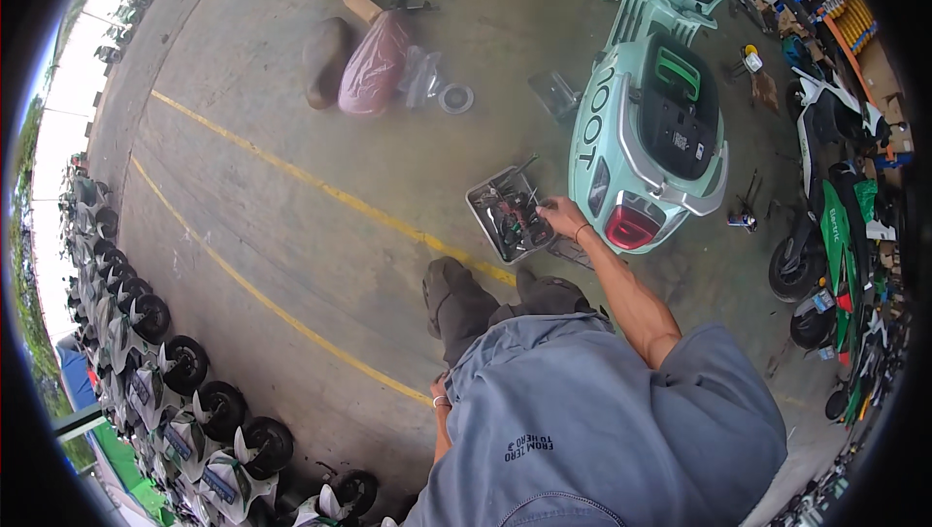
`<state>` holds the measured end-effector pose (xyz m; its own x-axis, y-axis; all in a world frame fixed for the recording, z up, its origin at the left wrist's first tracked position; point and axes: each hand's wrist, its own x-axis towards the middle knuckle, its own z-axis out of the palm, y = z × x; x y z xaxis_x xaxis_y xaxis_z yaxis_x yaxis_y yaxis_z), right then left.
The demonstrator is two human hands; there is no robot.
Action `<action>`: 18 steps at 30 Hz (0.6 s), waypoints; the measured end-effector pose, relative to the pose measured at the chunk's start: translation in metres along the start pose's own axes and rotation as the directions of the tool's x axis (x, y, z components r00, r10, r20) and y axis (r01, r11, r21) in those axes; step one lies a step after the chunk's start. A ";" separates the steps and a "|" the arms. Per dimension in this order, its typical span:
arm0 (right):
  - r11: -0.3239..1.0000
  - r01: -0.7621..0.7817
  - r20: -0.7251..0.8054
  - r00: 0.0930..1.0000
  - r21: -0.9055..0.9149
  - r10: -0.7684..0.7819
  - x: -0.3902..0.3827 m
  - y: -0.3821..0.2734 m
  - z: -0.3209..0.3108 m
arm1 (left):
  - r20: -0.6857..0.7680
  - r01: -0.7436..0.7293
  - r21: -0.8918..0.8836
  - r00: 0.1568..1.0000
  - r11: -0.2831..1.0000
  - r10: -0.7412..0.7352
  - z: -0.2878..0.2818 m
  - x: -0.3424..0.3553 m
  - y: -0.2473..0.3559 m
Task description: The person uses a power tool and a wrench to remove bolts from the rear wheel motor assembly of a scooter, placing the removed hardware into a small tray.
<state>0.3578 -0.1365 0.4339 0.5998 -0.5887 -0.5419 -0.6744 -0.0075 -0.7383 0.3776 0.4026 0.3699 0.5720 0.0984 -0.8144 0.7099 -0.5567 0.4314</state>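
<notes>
While person bends over floor, right hand [561,217] reaches into grey parts tray [482,199], fingers closing on small piece, which one unclear. Tray sits on concrete just beside mint scooter [621,129] rear, within reach. Left hand [440,393] rests at hip, grip unclear.

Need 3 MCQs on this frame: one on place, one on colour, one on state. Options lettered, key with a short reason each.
1. Where is the right hand?
A. at the grey tool tray
B. on the pink bag
C. on the scooter seat

2. What colour are the lines painted on the floor?
A. white
B. yellow
C. red

3. How is the scooter's seat compartment?
A. shut
B. open, dark interior showing
C. covered with cloth

Key: 1 A, the fingers reach into the tray beside the scooter's rear. 2 B, two yellow stripes cross the concrete. 3 B, the black bay is exposed from above.
</notes>
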 end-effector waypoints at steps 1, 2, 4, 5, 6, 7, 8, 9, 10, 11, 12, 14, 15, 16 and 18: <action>0.997 0.073 -0.026 0.997 0.005 -0.073 0.015 -0.018 0.010 | 0.030 -0.031 0.104 0.999 0.994 0.028 -0.007 0.018 0.015; 0.990 0.144 -0.051 0.988 0.008 -0.144 0.028 -0.034 0.021 | 0.063 -0.066 0.209 0.997 0.976 0.054 -0.016 0.036 0.029; 1.000 0.003 -0.086 0.996 0.018 -0.002 0.058 -0.032 0.038 | 0.150 -0.139 0.352 0.985 0.926 0.090 -0.030 0.076 0.070; 0.997 -0.067 -0.102 0.992 0.028 0.070 0.073 -0.026 0.046 | 0.196 -0.177 0.399 0.975 0.900 0.105 -0.036 0.098 0.093; 0.995 -0.098 -0.185 0.978 0.000 0.096 0.084 -0.005 0.048 | 0.253 -0.221 0.420 0.960 0.880 0.120 -0.037 0.121 0.123; 0.976 -0.202 -0.193 0.957 0.084 0.214 0.088 0.009 0.054 | 0.281 -0.245 0.409 0.950 0.879 0.134 -0.046 0.146 0.158; 0.923 -0.385 -0.229 0.899 -0.001 0.374 0.092 -0.022 0.098 | 0.214 -0.217 0.388 0.967 0.896 0.141 -0.093 0.175 0.199; 0.879 -0.474 -0.296 0.833 0.053 0.467 0.069 0.040 0.068 | 0.291 -0.186 0.268 0.951 0.945 0.105 -0.067 0.191 0.240; 0.680 -0.705 -0.174 0.658 0.201 0.733 0.056 0.044 0.088 | 0.248 -0.108 0.134 0.966 0.985 0.072 -0.089 0.214 0.287; 0.601 -0.798 -0.113 0.601 -0.033 0.791 0.018 0.072 0.074 | 0.246 -0.003 -0.031 0.969 1.000 0.010 -0.071 0.226 0.321; 0.614 -0.788 0.000 0.615 -0.027 0.789 0.028 0.031 0.115 | 0.063 -0.008 -0.180 0.998 0.984 0.019 -0.116 0.251 0.371; 0.648 -0.751 0.084 0.659 0.129 0.747 0.038 -0.035 0.152 | -0.081 -0.142 -0.305 0.989 0.942 0.123 -0.164 0.296 0.466; 0.659 -0.703 0.053 0.694 0.268 0.718 0.037 -0.047 0.154 | -0.057 -0.219 -0.223 0.976 0.950 0.212 -0.166 0.312 0.506; 0.667 -0.628 0.013 0.732 0.402 0.681 0.040 -0.061 0.156 | -0.016 -0.235 -0.164 0.972 0.958 0.235 -0.171 0.336 0.543; 0.656 -0.545 -0.040 0.753 0.522 0.657 0.066 -0.105 0.168 | 0.022 -0.201 0.000 0.979 0.980 0.201 -0.192 0.389 0.614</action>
<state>0.5408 -0.0385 0.4083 -0.0091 -0.4802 -0.8771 -0.5443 0.7382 -0.3985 1.1149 0.2571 0.3920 0.6937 -0.0333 -0.7195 0.5806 -0.5654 0.5859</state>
